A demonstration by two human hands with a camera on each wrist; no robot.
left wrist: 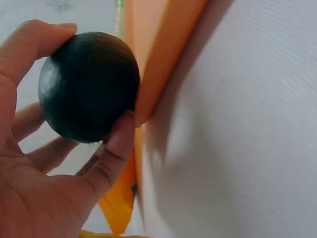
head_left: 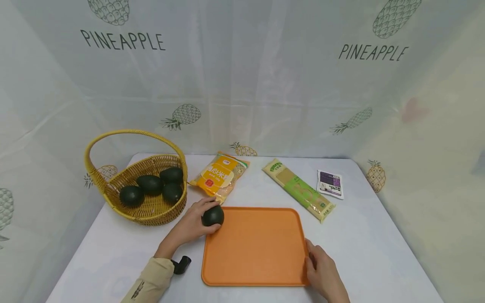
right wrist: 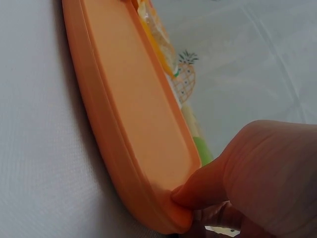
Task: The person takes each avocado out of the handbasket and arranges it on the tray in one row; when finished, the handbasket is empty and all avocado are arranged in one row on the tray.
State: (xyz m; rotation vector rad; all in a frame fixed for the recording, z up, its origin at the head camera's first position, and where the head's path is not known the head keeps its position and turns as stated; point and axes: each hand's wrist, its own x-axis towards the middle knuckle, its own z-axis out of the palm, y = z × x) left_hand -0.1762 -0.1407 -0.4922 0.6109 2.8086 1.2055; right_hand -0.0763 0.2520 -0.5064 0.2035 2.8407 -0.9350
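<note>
My left hand holds a dark green avocado between thumb and fingers, over the upper left corner of an orange tray. In the left wrist view the avocado looks smooth and rounded, and overlaps the tray's edge. At the tray's right side, my right hand pinches the rim. The right wrist view has the thumb on top of the tray's end, with the other fingers curled beneath and partly hidden. Several more avocados lie in a yellow wicker basket to the left.
Behind the tray lies an orange and clear bag of grain. A long green and tan packet slants at the back right, beside a small white and purple sachet. The basket's tall handle arches upward. A pineapple-print curtain hangs behind.
</note>
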